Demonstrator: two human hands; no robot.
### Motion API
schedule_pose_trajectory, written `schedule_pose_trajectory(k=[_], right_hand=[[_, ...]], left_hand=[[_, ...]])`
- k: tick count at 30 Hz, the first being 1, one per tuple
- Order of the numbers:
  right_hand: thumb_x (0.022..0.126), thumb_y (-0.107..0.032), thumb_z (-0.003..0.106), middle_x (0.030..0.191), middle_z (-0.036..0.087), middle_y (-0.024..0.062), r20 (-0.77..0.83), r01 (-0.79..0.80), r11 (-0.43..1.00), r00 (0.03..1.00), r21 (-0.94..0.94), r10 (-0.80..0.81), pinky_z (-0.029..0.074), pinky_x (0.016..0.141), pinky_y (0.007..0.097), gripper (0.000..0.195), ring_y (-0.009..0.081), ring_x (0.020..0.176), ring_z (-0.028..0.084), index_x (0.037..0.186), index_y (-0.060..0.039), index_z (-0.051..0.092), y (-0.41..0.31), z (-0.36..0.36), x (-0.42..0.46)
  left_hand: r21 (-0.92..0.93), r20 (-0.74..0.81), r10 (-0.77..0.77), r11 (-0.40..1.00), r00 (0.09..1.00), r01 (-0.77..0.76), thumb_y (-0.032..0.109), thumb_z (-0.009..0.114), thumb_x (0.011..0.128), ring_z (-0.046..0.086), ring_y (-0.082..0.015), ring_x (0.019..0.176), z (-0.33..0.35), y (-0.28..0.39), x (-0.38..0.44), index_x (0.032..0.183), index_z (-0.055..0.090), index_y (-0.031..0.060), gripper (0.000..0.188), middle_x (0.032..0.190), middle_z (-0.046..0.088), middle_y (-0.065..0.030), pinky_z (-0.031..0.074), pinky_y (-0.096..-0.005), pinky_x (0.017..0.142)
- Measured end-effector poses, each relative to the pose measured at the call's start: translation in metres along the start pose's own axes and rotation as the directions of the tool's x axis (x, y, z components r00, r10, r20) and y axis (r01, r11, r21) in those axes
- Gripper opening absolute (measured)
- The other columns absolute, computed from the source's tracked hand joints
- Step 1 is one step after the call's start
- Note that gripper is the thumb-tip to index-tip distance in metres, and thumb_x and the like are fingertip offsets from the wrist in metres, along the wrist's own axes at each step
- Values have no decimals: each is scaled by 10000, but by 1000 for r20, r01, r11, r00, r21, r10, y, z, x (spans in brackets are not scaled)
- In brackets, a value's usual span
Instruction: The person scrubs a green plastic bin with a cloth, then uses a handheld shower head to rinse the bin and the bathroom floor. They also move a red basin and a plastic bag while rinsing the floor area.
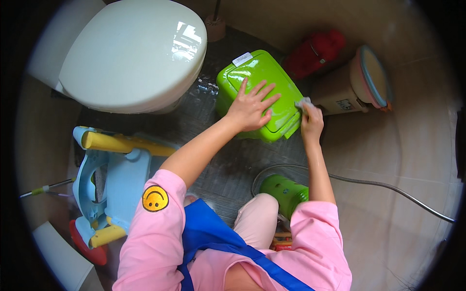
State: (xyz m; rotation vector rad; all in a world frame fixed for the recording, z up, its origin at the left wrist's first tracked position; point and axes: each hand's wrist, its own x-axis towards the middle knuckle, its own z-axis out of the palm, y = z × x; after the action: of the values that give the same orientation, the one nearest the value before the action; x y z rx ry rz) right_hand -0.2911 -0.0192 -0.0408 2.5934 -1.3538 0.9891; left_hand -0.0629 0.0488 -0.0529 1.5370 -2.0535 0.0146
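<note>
A bright green plastic bin [284,94] stands on the wet dark floor, its flat, glossy face turned up toward me and streaked with suds. My left hand [251,105] lies spread on that face, fingers apart. At the bin's right edge, my right hand [312,122] pinches a crumpled whitish cloth [303,103] against the rim. A pale label [242,59] sticks to the far edge of the bin. The side of the bin turned away from me is hidden.
A white toilet [138,54] with its lid down fills the upper left. A blue and yellow plastic step seat [127,182] stands left. Behind the bin are a red container [313,52] and a beige bin [336,91]. A green cylinder [282,191] and metal shower hose [378,183] lie right.
</note>
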Motion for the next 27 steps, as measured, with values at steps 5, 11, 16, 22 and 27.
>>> schedule_pose_trajectory(k=[5, 11, 16, 22, 27], right_hand=[[700, 87, 576, 941, 644, 105, 0, 17, 999, 1000, 48, -17, 488, 731, 381, 330, 299, 828, 587, 966, -93, 655, -64, -11, -48], [709, 70, 558, 861, 617, 113, 21, 40, 999, 999, -9, -40, 461, 692, 401, 272, 320, 803, 551, 924, -75, 638, -22, -24, -13], [700, 74, 579, 933, 637, 117, 31, 15, 993, 999, 115, -19, 481, 771, 382, 327, 300, 846, 583, 975, -89, 648, -81, -15, -62], [848, -78, 586, 1081, 620, 167, 249, -42, 975, 968, 220, -15, 458, 879, 397, 222, 322, 1035, 567, 1063, -59, 640, -46, -8, 5], [859, -69, 530, 1203, 565, 168, 283, 51, 982, 954, 184, -103, 385, 994, 397, 311, 328, 1166, 486, 1162, -15, 573, -34, 44, 68]], left_hand=[[15, -8, 7, 1000, 1000, -6, 315, 479, 852, 328, -266, 1328, 1, -1, -3, 1339, 444, 202, 501, 1419, 384, -68, 162, -600, 1071], [-12, -5, 42, 999, 999, -42, 313, 475, 861, 320, -262, 1332, 8, 7, 0, 1332, 449, 189, 488, 1427, 372, -67, 152, -600, 1072], [38, -30, 22, 999, 999, -21, 316, 479, 858, 348, -257, 1311, 1, -3, -5, 1298, 481, 174, 463, 1392, 408, -69, 179, -588, 1068], [-84, -262, -87, 994, 961, 67, 201, 589, 774, 464, -227, 1196, 16, 20, -33, 1166, 586, 147, 395, 1241, 522, -65, 283, -491, 1044], [-111, -334, -95, 992, 938, 61, 213, 590, 774, 477, -211, 1168, 23, 23, -43, 1149, 598, 157, 379, 1215, 531, -44, 271, -488, 1046]])
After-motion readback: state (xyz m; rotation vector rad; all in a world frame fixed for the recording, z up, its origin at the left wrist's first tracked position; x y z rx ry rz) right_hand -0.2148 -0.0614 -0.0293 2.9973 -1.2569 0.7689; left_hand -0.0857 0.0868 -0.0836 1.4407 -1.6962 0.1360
